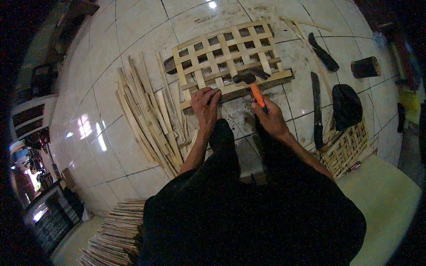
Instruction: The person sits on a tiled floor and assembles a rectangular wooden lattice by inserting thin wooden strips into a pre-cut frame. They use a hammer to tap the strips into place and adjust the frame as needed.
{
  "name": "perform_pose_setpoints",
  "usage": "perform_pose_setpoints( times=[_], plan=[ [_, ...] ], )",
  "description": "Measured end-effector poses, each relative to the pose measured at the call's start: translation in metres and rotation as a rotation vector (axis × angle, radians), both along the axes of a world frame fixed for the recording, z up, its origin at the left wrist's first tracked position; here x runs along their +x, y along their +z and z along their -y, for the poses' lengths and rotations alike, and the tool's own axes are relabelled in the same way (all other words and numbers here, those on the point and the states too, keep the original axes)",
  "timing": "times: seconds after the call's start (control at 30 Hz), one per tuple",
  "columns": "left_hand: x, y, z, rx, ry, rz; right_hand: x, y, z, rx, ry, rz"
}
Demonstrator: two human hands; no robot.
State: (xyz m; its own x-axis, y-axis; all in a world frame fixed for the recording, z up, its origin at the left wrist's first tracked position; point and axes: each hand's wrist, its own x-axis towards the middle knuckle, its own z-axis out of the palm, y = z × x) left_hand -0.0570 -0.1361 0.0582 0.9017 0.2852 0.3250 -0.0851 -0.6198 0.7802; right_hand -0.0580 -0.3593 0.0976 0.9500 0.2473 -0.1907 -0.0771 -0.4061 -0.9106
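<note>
Some hammer handle (257,95) unseen inside right hand (271,119)

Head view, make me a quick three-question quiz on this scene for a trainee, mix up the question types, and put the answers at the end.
1. Multiple choice: which hand holds the hammer? A, left; B, right; C, both.
2. True or false: the left hand is at the near edge of the central lattice.
3. Fill in the blank: in the picture, the long knife lies to the ____ of the central lattice.

Key:
1. B: the right hand grips it by the handle.
2. True.
3. right.
</note>
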Motion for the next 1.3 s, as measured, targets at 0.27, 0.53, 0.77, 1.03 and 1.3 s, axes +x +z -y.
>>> perform_pose_setpoints(
  times=[0.27, 0.53, 0.77, 1.03, 1.3],
  plan=[
    [0.001, -0.011, 0.001, 0.131, 0.033, 0.008, -0.002, 0.01, -0.004, -0.049, 0.059, 0.009],
    [0.0, -0.032, -0.001, 0.148, 0.009, 0.111, -0.001, 0.015, -0.011, -0.211, 0.2, 0.12],
    [-0.002, -0.026, 0.001, 0.177, 0.009, 0.083, -0.001, 0.013, -0.016, -0.295, 0.281, 0.258],
    [-0.001, -0.018, -0.001, 0.136, -0.015, 0.019, -0.002, 0.002, -0.012, -0.404, 0.269, 0.207],
    [0.01, -0.009, -0.014, 0.641, 0.11, -0.129, 0.01, 0.025, -0.016, -0.389, 0.302, 0.18]
  ],
)
